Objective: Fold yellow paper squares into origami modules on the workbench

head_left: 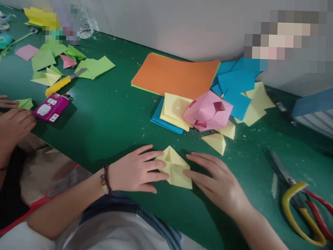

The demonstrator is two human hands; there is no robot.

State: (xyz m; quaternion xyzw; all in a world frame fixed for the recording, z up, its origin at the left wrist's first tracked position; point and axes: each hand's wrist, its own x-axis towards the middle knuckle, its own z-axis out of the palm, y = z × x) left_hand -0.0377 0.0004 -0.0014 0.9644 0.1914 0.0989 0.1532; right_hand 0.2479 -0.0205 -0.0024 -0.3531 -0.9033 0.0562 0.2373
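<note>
Pale yellow paper sheet (180,177), folded into a flat, roughly five-sided form, lying on the green table (115,112) between the person's two hands. The upper part narrows to a peak with a small triangular flap and a crease running down from the tip; the lower part is squarish and plain. Its left corner is partly covered by fingers. The paper is matte, thin and crisp-edged; the tabletop is smooth, with pale specks. The peak points away from the person, toward the orange sheet (176,74); the long axis runs from this peak obliquely to the lower right corner. The left hand (139,169) is open, fingers spread, its fingertips on the paper's left side. The right hand (221,185) is also open, fingers loosely extended, one fingertip at the right edge. Beyond stands a faceted pink paper form (206,113) with angular openings.
</note>
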